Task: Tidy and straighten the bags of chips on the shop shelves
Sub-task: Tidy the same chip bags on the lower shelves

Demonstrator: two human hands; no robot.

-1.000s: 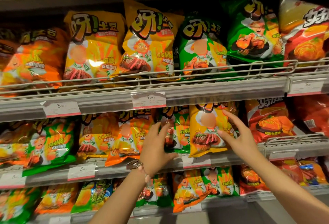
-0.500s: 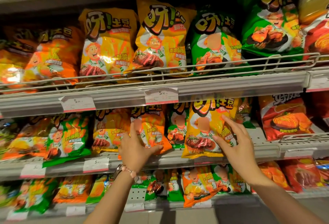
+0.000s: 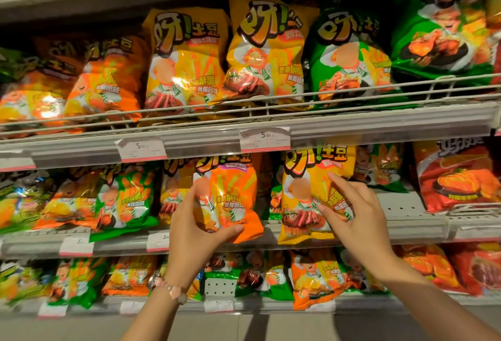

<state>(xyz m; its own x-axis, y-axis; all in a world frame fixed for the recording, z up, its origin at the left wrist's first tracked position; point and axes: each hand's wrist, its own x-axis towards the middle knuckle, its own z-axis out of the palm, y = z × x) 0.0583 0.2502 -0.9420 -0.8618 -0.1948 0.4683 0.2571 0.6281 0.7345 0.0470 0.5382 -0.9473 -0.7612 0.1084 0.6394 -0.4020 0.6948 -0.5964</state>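
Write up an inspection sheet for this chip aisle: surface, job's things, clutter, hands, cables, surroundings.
Surface: middle shelf, metal, price tags along its front edge.
Job's things: orange bag and yellow bag stand at the shelf front; green bag leans over the edge.
Clutter: nothing seen.
Hands: left hand grips the orange bag; right hand lies with spread fingers on the yellow bag.
Cables: nothing seen.
Surroundings: upper shelf with wire rail; lower shelf stocked.

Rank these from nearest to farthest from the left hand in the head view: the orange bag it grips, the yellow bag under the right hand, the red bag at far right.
1. Orange bag, gripped by the left hand.
2. Yellow bag, middle shelf, to the right.
3. Red bag, far right.
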